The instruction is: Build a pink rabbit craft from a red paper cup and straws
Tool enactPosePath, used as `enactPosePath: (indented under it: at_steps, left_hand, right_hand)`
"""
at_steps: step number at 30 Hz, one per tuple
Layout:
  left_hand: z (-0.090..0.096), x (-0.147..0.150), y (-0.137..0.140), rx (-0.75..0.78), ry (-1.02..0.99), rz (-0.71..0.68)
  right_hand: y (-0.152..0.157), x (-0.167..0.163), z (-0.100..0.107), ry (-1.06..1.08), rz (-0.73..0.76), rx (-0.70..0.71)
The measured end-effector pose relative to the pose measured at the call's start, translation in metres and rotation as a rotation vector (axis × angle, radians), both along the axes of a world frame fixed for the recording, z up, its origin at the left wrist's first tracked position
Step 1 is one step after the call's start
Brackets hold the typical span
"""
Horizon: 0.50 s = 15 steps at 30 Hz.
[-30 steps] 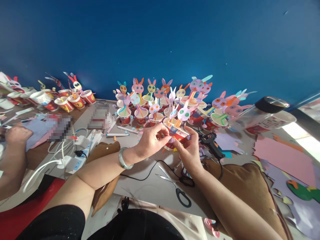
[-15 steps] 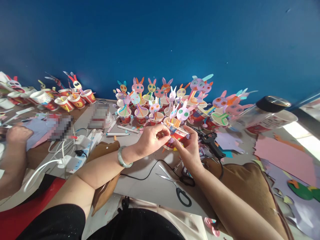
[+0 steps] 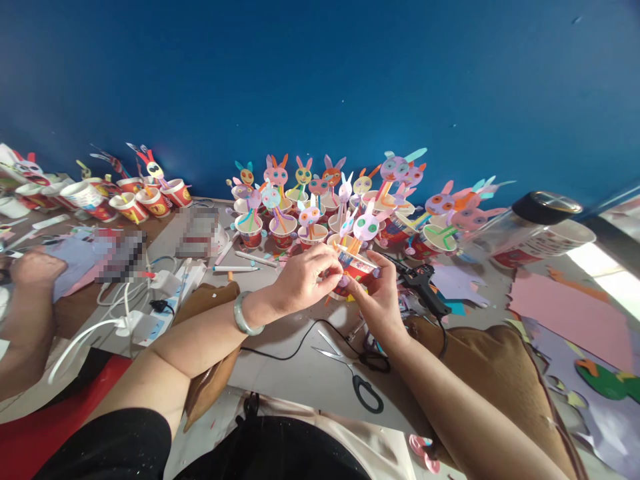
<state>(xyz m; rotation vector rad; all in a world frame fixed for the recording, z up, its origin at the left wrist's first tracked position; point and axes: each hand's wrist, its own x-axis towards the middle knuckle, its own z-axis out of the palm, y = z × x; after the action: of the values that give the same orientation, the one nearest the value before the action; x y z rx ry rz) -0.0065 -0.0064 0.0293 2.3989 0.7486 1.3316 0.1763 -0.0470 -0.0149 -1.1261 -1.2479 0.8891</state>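
A red paper cup [image 3: 356,268] is tilted in front of me, with my right hand [image 3: 381,293] gripping its right side, thumb on the near wall. From it rises a pale pink paper rabbit head [image 3: 367,227] with green eyes, on orange strips. My left hand [image 3: 311,277] has its fingers pinched together at the cup's left side, and whatever they hold is hidden. A small purple paper piece [image 3: 343,281] shows on the cup between both hands. Scissors with black handles [image 3: 367,393] lie below, blades slightly apart.
Several cups with paper rabbits [image 3: 283,233] stand along the blue wall. A black glue gun [image 3: 425,288] lies to the right, its cable [image 3: 295,355] crossing the table. Nearby are a power strip [image 3: 173,303], a clear bottle [image 3: 520,227] and a co-worker's hand [image 3: 37,267] at left.
My left hand has turned slightly, its fingers curling closer together against the cup's side. My right hand and the cup stay almost still.
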Motion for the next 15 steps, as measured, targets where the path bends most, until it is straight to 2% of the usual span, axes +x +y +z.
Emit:
enactPosePath:
  at_steps: [7,15]
  left_hand:
    - [-0.0014,-0.002,0.0022,0.087,0.118,0.016]
    - [-0.0018,-0.0018,0.0023,0.139,0.108,0.001]
  right_hand:
    - [0.0005,-0.0001,-0.0007,0.019,-0.018,-0.005]
    - [0.0004,0.0005,-0.0001,0.027,-0.022,-0.038]
